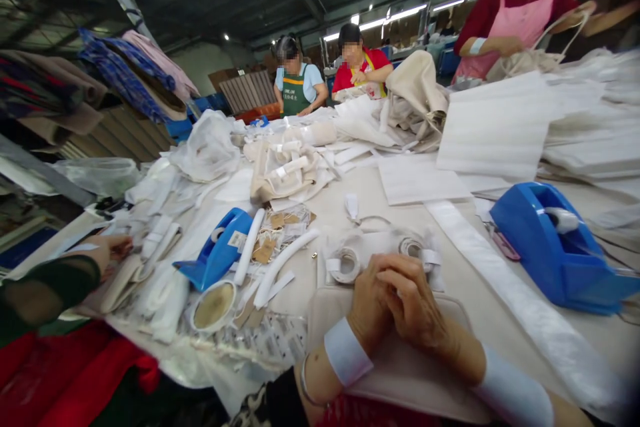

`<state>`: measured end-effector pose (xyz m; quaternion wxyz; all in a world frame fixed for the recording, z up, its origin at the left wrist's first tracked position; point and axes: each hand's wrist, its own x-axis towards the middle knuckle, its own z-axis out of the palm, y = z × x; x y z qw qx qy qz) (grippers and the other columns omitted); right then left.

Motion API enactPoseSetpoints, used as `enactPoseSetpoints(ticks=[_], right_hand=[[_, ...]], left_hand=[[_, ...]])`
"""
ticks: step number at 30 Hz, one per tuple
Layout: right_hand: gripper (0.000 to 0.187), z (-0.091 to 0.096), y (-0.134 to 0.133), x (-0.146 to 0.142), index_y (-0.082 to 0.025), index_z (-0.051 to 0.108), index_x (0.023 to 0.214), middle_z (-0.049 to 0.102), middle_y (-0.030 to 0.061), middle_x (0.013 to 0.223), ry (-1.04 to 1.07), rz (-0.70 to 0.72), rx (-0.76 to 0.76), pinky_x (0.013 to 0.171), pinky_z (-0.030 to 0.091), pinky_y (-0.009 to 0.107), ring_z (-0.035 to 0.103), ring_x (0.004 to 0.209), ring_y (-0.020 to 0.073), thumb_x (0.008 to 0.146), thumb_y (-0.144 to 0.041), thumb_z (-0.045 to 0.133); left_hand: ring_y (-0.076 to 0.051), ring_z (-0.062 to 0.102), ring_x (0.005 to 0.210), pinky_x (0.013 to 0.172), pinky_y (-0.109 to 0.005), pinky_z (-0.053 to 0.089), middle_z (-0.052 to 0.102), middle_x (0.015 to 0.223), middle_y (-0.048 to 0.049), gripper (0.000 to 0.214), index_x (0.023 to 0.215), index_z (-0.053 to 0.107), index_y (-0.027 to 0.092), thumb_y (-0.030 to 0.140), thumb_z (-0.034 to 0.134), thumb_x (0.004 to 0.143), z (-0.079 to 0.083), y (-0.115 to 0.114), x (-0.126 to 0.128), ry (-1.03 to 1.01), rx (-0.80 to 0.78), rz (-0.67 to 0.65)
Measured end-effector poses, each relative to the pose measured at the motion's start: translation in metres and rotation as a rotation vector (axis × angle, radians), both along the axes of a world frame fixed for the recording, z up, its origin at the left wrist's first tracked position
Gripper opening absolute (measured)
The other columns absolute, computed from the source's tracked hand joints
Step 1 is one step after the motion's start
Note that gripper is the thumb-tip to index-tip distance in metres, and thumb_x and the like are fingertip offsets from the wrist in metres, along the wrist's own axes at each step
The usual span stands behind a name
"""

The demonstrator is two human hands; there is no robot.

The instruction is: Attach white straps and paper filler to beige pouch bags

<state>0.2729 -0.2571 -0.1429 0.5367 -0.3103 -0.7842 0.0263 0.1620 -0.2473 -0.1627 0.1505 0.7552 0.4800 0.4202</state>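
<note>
Two bare hands meet over a beige bag, which lies flat at the near edge of the table. Left hand: fingers bent inward, partly covered by the other; cannot tell whether it grips anything. Right hand: fingers curled loosely across the left one, some gaps between them; what lies under the fingertips is hidden. Each forearm wears a pale cuff; a thin bracelet circles the left one.

Just beyond the bag, two coiled straps, one either side of the hands. Left coil banded in white; right coil, partly behind the fingers, likewise.

Right of the bag, a long white strip runs slantwise, with a big blue tape dispenser beyond it. Left: a second, smaller-looking dispenser, white tubes, brown tags, and a round roll near the edge.

Far left, a co-worker's hand near folded cloth. Across the table, three people in aprons among white sheets and beige bundles; the one at right handles a pale corded piece.
</note>
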Motion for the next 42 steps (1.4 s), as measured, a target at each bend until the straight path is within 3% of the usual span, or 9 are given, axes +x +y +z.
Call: enactPoseSetpoints(ticks=[3, 7, 10, 13, 21, 25, 30, 34, 42], right_hand=[[0.044, 0.002, 0.0, -0.001, -0.022, 0.043, 0.128, 0.053, 0.0131, 0.12, 0.026, 0.022, 0.048, 0.097, 0.047, 0.05, 0.051, 0.118, 0.0286, 0.087, -0.005, 0.049], [0.038, 0.006, 0.0, -0.002, -0.018, 0.042, 0.124, 0.051, 0.0158, 0.123, 0.013, 0.014, 0.115, 0.099, 0.044, 0.052, 0.048, 0.122, 0.0291, 0.089, -0.005, 0.048], [0.019, 0.011, 0.0, -0.004, -0.014, 0.05, 0.108, 0.058, 0.013, 0.104, -0.2, 0.099, 0.077, 0.088, 0.049, 0.042, 0.055, 0.103, 0.0249, 0.092, -0.007, 0.045], [0.015, 0.016, 0.002, -0.004, -0.014, 0.056, 0.095, 0.059, 0.0072, 0.086, -0.472, 0.209, -0.012, 0.073, 0.048, 0.034, 0.052, 0.08, 0.0201, 0.095, -0.011, 0.042], [0.018, 0.02, 0.007, 0.0, -0.014, 0.062, 0.09, 0.062, 0.0076, 0.092, -0.619, 0.203, -0.123, 0.073, 0.047, 0.034, 0.051, 0.086, 0.0212, 0.097, -0.014, 0.045], [0.019, 0.014, 0.009, 0.0, -0.014, 0.065, 0.102, 0.064, 0.0109, 0.105, -0.585, 0.218, -0.15, 0.075, 0.051, 0.036, 0.054, 0.096, 0.023, 0.096, -0.012, 0.047], [0.023, 0.002, 0.008, -0.002, -0.011, 0.06, 0.114, 0.064, 0.0127, 0.109, -0.465, 0.225, -0.147, 0.081, 0.053, 0.037, 0.056, 0.102, 0.0248, 0.094, -0.01, 0.05], [0.021, 0.004, 0.004, 0.0, -0.013, 0.057, 0.105, 0.063, 0.0087, 0.091, -0.366, 0.15, -0.115, 0.067, 0.052, 0.034, 0.058, 0.081, 0.0218, 0.095, -0.007, 0.04], [0.021, -0.001, 0.008, 0.002, -0.014, 0.052, 0.107, 0.055, 0.0132, 0.108, -0.137, 0.016, 0.057, 0.089, 0.046, 0.04, 0.053, 0.103, 0.0245, 0.094, -0.005, 0.037]], left_hand=[[-0.017, 0.061, 0.097, 0.08, -0.033, 0.055, 0.059, 0.1, -0.0077, 0.033, 0.103, 0.055, 0.017, 0.018, 0.022, 0.1, 0.017, 0.0, -0.004, -0.068, -0.041, -0.105], [-0.018, 0.06, 0.101, 0.092, -0.039, 0.052, 0.055, 0.105, -0.006, 0.011, 0.101, 0.05, 0.02, 0.023, 0.04, 0.098, 0.038, 0.006, -0.009, -0.523, 0.065, -0.008], [-0.016, 0.064, 0.096, 0.093, -0.04, 0.052, 0.054, 0.105, -0.0034, 0.004, 0.099, 0.047, 0.021, 0.024, 0.047, 0.096, 0.05, 0.012, -0.013, -0.903, -0.044, -0.052], [-0.015, 0.065, 0.094, 0.094, -0.038, 0.051, 0.057, 0.102, -0.0025, 0.009, 0.098, 0.05, 0.02, 0.025, 0.054, 0.093, 0.058, 0.017, -0.019, -1.004, -0.182, -0.096], [-0.014, 0.063, 0.084, 0.083, -0.03, 0.051, 0.062, 0.091, -0.003, 0.009, 0.094, 0.058, 0.017, 0.02, 0.05, 0.091, 0.087, 0.039, -0.014, -0.513, -0.195, 0.005], [-0.015, 0.061, 0.087, 0.083, -0.029, 0.05, 0.062, 0.093, -0.0032, 0.016, 0.095, 0.058, 0.018, 0.012, 0.044, 0.091, 0.095, 0.028, -0.007, -0.256, -0.132, -0.016], [-0.018, 0.053, 0.101, 0.092, -0.034, 0.046, 0.056, 0.104, -0.0059, 0.027, 0.104, 0.054, 0.02, 0.004, 0.039, 0.09, 0.081, -0.025, -0.022, 0.055, -0.068, 0.019], [-0.02, 0.048, 0.113, 0.101, -0.037, 0.043, 0.05, 0.117, -0.0089, 0.037, 0.118, 0.045, 0.022, 0.001, 0.038, 0.088, 0.064, -0.056, -0.037, 0.126, -0.05, 0.04], [-0.026, 0.044, 0.118, 0.108, -0.04, 0.039, 0.05, 0.126, -0.013, 0.048, 0.125, 0.045, 0.013, 0.006, 0.053, 0.078, 0.062, -0.048, -0.049, 0.467, -0.127, -0.181]])
